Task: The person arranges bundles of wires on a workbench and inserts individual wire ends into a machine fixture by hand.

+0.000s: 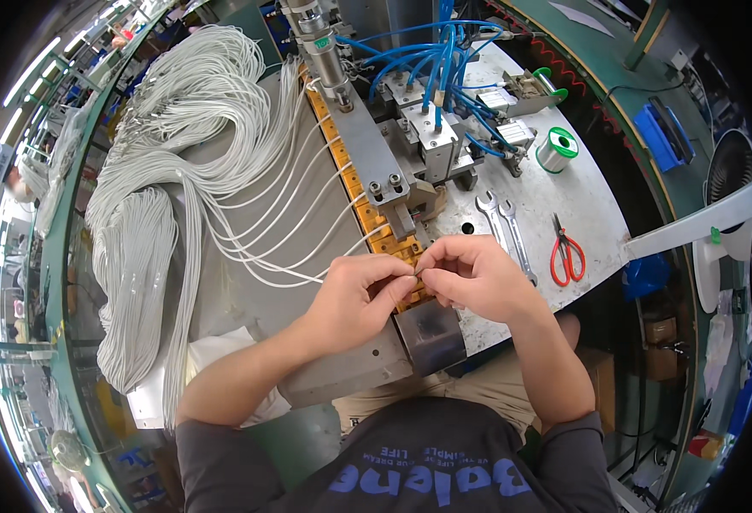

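My left hand (361, 295) and my right hand (470, 272) meet fingertip to fingertip over the near end of a yellow slotted rail (367, 218). Between them they pinch the end of one thin white cable (282, 272), which trails off to the left. Several other white cables lie side by side with their ends in the rail's slots farther up. A big bundle of white cables (149, 214) is heaped on the grey table to the left. Both forearms come in from the lower edge.
Behind the rail stands a metal machine with a pneumatic cylinder (323, 47) and blue air hoses (432, 51). On the right of the table lie two wrenches (504, 227), red-handled scissors (567, 252) and a solder spool (556, 147). A white fan (727, 201) is at far right.
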The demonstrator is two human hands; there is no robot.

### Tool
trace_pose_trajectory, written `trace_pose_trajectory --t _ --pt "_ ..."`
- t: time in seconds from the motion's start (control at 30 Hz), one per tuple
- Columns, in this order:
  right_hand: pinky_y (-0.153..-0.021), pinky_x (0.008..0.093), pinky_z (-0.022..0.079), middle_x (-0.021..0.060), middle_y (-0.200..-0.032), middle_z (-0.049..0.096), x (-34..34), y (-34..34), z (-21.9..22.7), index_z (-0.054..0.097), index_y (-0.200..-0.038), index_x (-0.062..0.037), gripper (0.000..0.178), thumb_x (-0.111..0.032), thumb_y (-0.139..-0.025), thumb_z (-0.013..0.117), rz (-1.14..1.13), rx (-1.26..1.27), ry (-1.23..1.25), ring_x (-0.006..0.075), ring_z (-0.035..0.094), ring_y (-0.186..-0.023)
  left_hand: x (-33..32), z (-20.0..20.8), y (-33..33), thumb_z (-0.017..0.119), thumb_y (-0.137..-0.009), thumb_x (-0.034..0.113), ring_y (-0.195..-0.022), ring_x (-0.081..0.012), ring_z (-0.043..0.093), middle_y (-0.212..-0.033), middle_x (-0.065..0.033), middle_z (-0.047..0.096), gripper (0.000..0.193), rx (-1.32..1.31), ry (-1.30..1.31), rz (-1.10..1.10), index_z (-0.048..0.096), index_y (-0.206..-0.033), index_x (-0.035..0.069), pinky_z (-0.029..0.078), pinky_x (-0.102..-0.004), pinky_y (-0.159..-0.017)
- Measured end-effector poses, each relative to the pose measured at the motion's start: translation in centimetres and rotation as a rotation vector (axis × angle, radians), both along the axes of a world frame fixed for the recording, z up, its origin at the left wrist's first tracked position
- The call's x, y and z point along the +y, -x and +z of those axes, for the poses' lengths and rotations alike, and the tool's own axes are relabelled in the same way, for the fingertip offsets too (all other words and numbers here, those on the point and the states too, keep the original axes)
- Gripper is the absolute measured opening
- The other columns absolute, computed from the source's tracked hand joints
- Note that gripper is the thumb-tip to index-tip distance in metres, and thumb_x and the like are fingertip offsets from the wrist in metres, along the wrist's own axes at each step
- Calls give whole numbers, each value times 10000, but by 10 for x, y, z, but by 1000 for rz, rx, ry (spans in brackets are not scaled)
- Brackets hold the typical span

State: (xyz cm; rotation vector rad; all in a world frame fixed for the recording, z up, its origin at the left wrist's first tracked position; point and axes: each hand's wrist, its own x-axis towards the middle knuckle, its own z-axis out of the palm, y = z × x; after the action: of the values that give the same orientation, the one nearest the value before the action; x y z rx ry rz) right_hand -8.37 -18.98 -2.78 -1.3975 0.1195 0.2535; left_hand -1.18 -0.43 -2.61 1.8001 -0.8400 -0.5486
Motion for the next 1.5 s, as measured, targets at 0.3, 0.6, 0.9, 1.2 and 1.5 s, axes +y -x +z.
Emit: trace_pose_trajectory --t 0.3,0.6,0.9,1.2,1.5 --pt "-451 198 386 22 -663 584 0 0 1 591 -846 18 55 -35 -838 579 9 125 -94 62 505 -521 0 3 3 598 -837 4 -587 -109 571 -747 -84 625 82 -88 -6 -13 638 -878 -54 452 -227 -528" --pt "-473 183 377 7 -628 566 -4 -1 -2 599 -787 4 86 -71 -828 611 116 -234 358 58 499 -523 -1 8 2 625 -807 47 -631 -151 583 -715 -85 597 83 -107 -67 -134 649 -859 -13 456 -294 -558" --pt "-482 214 361 -6 -598 535 -28 -13 -31 598 -776 10 151 -124 -845 594 27 262 -49 41 463 -547 2 -10 -12 651 -783 67 -637 -287 577 -747 -107 583 67 -614 -219 -39 642 -830 20 460 -352 -565" --pt "-437 215 305 -22 -584 490 -26 -26 -56 571 -733 -30 177 -148 -864 566 -5 -80 300 46 413 -501 -3 -6 -14 621 -770 58 -655 -279 576 -765 -105 567 98 -748 -302 -61 613 -866 37 462 -367 -555" --pt "-403 219 247 -27 -572 430 -47 -34 -61 518 -737 -53 152 -123 -865 557 -292 147 -67 56 363 -465 6 -4 -9 567 -715 64 -726 -253 565 -874 -115 540 191 -997 -460 -141 572 -903 29 480 -330 -563"
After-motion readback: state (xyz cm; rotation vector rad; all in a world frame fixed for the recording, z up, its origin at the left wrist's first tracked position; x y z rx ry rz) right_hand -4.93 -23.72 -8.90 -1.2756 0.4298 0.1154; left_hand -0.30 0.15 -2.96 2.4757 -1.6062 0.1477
